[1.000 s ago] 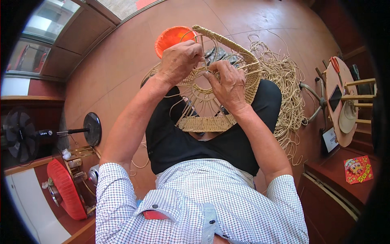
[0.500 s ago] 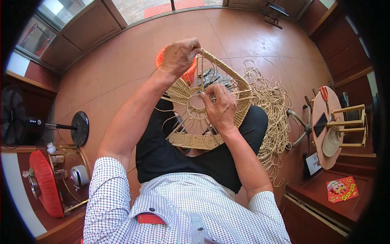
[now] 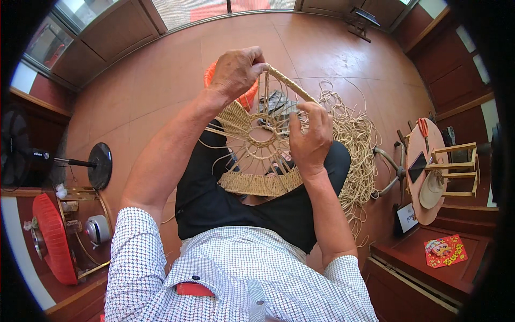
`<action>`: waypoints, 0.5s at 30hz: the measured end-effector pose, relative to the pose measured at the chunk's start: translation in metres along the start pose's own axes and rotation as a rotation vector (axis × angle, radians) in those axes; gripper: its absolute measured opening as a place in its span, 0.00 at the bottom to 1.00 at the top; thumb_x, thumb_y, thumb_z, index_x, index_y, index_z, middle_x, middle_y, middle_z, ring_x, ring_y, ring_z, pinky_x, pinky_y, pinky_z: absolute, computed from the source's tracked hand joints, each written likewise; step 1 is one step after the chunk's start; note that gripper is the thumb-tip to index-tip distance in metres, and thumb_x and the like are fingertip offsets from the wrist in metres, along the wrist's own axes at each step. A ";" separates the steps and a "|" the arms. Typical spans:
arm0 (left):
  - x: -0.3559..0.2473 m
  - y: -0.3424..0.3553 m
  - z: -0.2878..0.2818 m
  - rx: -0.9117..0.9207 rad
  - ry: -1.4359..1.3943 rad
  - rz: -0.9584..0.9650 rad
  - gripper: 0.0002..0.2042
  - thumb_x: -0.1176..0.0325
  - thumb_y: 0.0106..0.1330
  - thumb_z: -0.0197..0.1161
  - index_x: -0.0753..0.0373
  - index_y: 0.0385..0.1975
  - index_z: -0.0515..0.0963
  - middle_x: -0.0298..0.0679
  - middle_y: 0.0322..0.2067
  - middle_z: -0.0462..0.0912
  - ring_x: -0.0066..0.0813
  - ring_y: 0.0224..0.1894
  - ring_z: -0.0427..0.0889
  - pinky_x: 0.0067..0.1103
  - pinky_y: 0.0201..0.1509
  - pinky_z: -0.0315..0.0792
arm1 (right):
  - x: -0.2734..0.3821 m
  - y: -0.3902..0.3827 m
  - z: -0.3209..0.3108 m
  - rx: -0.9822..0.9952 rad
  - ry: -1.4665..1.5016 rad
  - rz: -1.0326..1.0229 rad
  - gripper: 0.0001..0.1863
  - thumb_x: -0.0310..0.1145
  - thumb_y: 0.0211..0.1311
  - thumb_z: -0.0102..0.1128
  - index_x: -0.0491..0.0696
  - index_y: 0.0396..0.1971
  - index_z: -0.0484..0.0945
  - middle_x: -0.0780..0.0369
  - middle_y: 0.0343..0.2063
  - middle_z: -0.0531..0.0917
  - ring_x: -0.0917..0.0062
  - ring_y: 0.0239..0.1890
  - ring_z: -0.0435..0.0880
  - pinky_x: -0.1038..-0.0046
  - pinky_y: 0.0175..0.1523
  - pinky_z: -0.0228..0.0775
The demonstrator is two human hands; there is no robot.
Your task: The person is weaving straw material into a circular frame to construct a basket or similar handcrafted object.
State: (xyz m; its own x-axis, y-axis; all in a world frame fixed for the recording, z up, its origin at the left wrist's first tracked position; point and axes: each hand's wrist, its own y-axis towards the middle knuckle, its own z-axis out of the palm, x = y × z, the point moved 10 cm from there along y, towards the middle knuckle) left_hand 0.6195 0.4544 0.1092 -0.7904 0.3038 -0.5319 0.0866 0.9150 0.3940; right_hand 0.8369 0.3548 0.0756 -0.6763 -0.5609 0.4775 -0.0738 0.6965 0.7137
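Note:
A partly woven straw-coloured cord basket (image 3: pixel 260 184) rests over my lap, with a small central ring and spokes running out to its rim. My left hand (image 3: pixel 238 72) is closed on the far rim, where the wrapped edge forms a corner. Beside the right side of the spokes is my right hand (image 3: pixel 312 137), its thumb and curled fingers apart and no cord plainly between them. That hand covers part of the basket's right wall. Loose cord ends stick out on the left.
A big tangle of cord (image 3: pixel 357 155) lies on the floor at my right. Beyond my left hand is an orange-red container (image 3: pixel 211 75). A round stool (image 3: pixel 424 198) at right holds scissors (image 3: pixel 423 127) and a cap (image 3: pixel 432 190). A black fan (image 3: pixel 99 166) stands left.
My right hand has moved right, away from the central ring, and its thumb and fingers have parted. My left hand stays on the rim.

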 end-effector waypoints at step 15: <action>-0.015 -0.008 -0.015 -0.004 -0.093 -0.013 0.10 0.64 0.73 0.76 0.66 0.41 0.90 0.45 0.31 0.93 0.28 0.32 0.91 0.27 0.39 0.84 | 0.006 0.078 0.065 0.070 0.219 0.141 0.10 0.31 0.63 0.73 0.47 0.41 0.82 0.58 0.38 0.86 0.62 0.42 0.89 0.58 0.50 0.81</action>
State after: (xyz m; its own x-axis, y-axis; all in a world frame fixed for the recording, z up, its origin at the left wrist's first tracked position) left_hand 0.6213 0.4388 0.1255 -0.7318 0.3157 -0.6040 0.0746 0.9180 0.3894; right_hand 0.7795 0.4348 0.1004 -0.5090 -0.5347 0.6746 -0.0464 0.7996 0.5988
